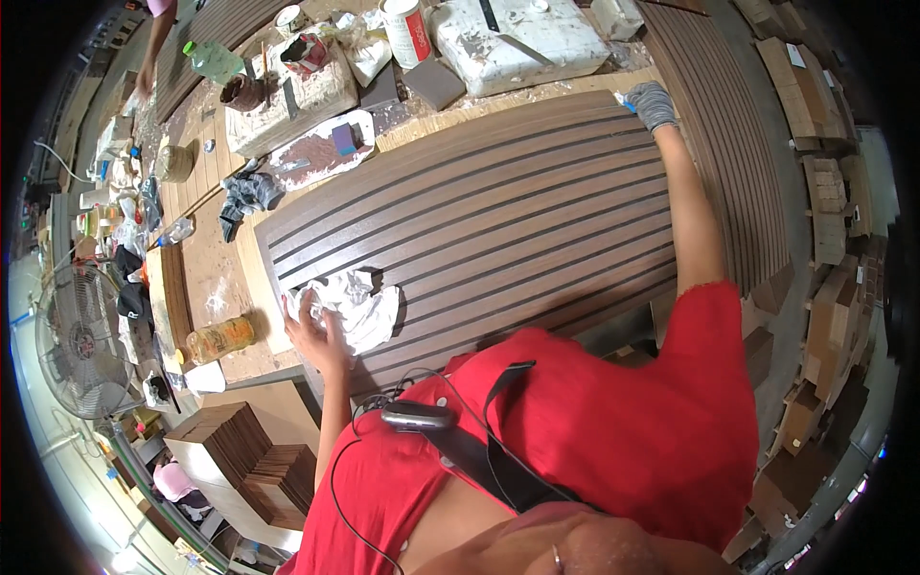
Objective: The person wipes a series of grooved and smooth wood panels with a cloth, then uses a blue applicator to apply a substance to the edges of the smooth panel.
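Observation:
A brown slatted wood panel with dark grooves lies across the workbench in front of me. At its near left corner, my left hand is bare and grips the edge of a crumpled white cloth, which rests on the panel. My right hand, in a grey glove, is stretched out to the panel's far right corner. Its fingers are closed, with a small blue and white piece showing at the fingertips; its kind is too small to make out.
Beyond the panel are a white tray smeared with brown paste, a white tub and a stained white block. A dark rag and a jar lie left. Another person's arm shows far left. More slatted panels stand right.

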